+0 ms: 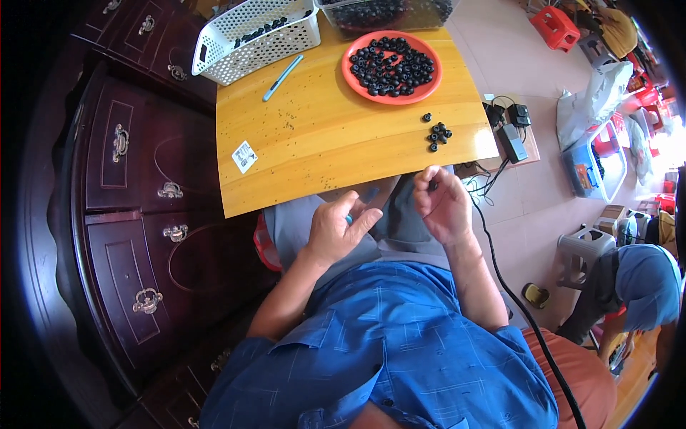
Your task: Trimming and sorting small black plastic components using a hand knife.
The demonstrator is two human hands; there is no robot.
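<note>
- The fingers (430,172) of the right hand (446,211), in the head view, are bent and closed on a small black piece (432,185).
- At the left hand (334,229) there is a bluish thing, blurred; I cannot tell whether its fingers grip it.
- Both hands are near the front edge of the worktop (357,143).
- More black pieces (389,81) lie in the red plate (389,101); a loose group (440,134) lies on the wood, nearer to the person.

Red plate (348,80) — black beads (392,72), blue line-patterned shirt (429,343)
</note>
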